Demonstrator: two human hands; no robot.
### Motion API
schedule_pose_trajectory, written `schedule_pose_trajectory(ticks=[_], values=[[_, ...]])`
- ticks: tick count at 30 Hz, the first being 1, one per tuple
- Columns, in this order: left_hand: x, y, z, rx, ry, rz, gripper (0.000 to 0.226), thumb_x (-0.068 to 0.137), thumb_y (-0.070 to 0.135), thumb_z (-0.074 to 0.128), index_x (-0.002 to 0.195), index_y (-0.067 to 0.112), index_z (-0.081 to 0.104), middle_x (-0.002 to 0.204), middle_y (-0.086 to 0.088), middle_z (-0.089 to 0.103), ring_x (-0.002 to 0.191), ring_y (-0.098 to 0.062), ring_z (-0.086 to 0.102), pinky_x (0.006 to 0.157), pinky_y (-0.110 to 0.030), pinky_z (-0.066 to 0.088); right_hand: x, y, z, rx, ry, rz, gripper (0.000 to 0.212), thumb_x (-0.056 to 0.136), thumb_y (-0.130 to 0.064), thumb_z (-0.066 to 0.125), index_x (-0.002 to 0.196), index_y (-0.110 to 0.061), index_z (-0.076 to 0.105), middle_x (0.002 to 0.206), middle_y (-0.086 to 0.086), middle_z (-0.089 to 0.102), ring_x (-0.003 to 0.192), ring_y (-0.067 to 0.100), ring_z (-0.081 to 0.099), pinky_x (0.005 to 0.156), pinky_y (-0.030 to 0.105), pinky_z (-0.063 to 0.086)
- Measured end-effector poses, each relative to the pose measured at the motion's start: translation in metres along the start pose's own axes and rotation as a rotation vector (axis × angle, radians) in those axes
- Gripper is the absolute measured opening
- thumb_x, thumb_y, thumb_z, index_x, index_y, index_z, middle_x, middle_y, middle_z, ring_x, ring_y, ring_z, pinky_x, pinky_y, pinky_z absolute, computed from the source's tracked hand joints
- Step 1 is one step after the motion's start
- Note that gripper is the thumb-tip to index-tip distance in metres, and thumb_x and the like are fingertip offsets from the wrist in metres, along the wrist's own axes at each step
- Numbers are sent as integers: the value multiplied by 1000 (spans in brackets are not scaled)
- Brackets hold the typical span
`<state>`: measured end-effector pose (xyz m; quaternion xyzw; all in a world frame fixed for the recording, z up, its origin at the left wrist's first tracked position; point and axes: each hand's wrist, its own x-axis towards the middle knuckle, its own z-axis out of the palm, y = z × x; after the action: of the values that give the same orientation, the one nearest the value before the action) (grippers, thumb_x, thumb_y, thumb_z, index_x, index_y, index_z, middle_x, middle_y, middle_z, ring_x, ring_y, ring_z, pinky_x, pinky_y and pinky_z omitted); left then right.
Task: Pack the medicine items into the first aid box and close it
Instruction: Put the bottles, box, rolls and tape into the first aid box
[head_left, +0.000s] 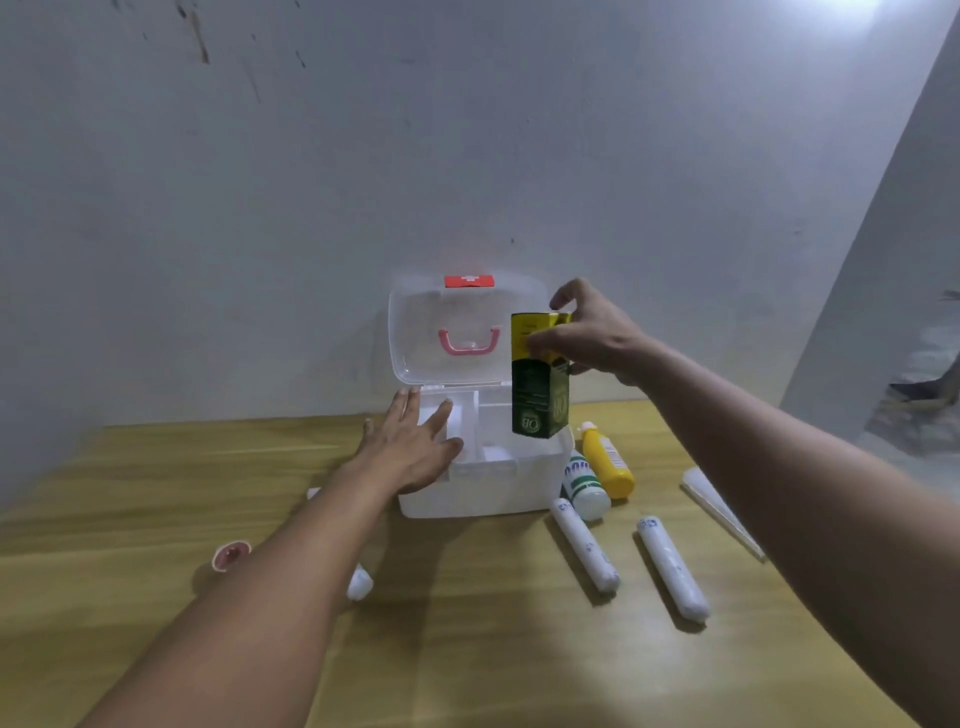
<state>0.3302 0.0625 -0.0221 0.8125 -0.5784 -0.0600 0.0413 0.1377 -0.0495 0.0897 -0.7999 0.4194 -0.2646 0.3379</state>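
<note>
The white first aid box (488, 493) stands open on the wooden table, its clear lid (415, 332) with a pink handle raised against the wall. My right hand (592, 338) holds a green and yellow carton (537, 395) upright by its top, over the right side of the box. My left hand (410, 447) lies flat with fingers spread on the box's left rim and inner tray. Right of the box lie a yellow bottle (608, 462), a white and green bottle (584, 486) and two white wrapped rolls (584, 545) (672, 569).
A pink tape roll (231, 555) sits at the left by my forearm. A third white roll (359, 582) is partly hidden under my left arm. A clear flat packet (719, 506) lies at the right. The wall stands close behind the box.
</note>
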Motion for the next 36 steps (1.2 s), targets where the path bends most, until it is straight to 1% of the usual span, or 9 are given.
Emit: schedule_pose_trajectory(ticks=[3, 7, 9, 16, 18, 22, 26, 32, 36], values=[[0, -1, 0, -30, -3, -7, 62, 96, 55, 24, 152, 39, 1, 161, -7, -16, 149, -23, -17, 119, -58, 5, 4, 2, 11, -18, -35, -47, 66, 74, -21, 72, 134, -24, 43, 116, 10, 53, 94, 32, 63, 75, 45, 60], [-2, 0, -1, -33, 1, -14, 62, 96, 53, 25, 152, 38, 3, 162, -7, -16, 149, -23, -16, 119, -58, 5, 7, 12, 21, -171, -63, -89, 55, 72, -18, 74, 123, -18, 53, 113, 11, 56, 99, 30, 58, 87, 44, 54], [-2, 2, -1, -25, 1, -11, 62, 96, 52, 24, 152, 37, 3, 162, -8, -16, 149, -23, -16, 119, -57, 5, 9, 21, 27, -237, -120, -78, 55, 70, -17, 78, 119, -18, 53, 108, 11, 55, 99, 30, 57, 82, 39, 53], [-3, 4, -3, -11, -4, -7, 61, 97, 51, 24, 152, 36, 3, 161, -9, -16, 149, -24, -16, 120, -55, 3, 13, 44, 46, -556, -207, -84, 73, 55, -24, 89, 119, -23, 53, 107, 3, 57, 95, 25, 55, 81, 37, 53], [-2, 3, -2, -18, -8, -8, 62, 97, 51, 24, 153, 36, 3, 161, -9, -16, 149, -23, -16, 120, -55, 4, 13, 45, 53, -719, -220, -162, 69, 58, -32, 88, 118, -20, 55, 103, 1, 58, 89, 21, 52, 77, 33, 46], [-1, 2, -1, -20, -9, -9, 62, 96, 52, 24, 152, 37, 3, 161, -8, -17, 149, -23, -17, 120, -56, 5, 15, 47, 69, -925, -217, -251, 52, 70, -41, 80, 113, -18, 60, 105, 3, 64, 87, 18, 47, 95, 43, 34], [0, 2, 0, -26, -9, -12, 62, 96, 51, 24, 152, 37, 4, 161, -8, -17, 149, -22, -18, 119, -57, 8, 18, 57, 78, -1029, -192, -283, 42, 75, -43, 75, 110, -22, 66, 107, 4, 67, 100, 23, 52, 93, 44, 31], [2, 1, 1, -16, -3, -6, 62, 96, 53, 24, 152, 37, 2, 161, -8, -18, 149, -22, -18, 119, -57, 9, 14, 52, 64, -760, -173, -234, 69, 67, -49, 81, 127, -25, 59, 119, -3, 67, 110, 21, 56, 94, 40, 35], [6, -1, 3, -8, -4, -2, 62, 96, 53, 24, 152, 37, 2, 161, -8, -17, 149, -23, -18, 119, -56, 11, -1, 52, 11, -473, -28, -193, 36, 72, -21, 82, 105, -10, 72, 100, 6, 74, 88, 21, 68, 83, 32, 53]])
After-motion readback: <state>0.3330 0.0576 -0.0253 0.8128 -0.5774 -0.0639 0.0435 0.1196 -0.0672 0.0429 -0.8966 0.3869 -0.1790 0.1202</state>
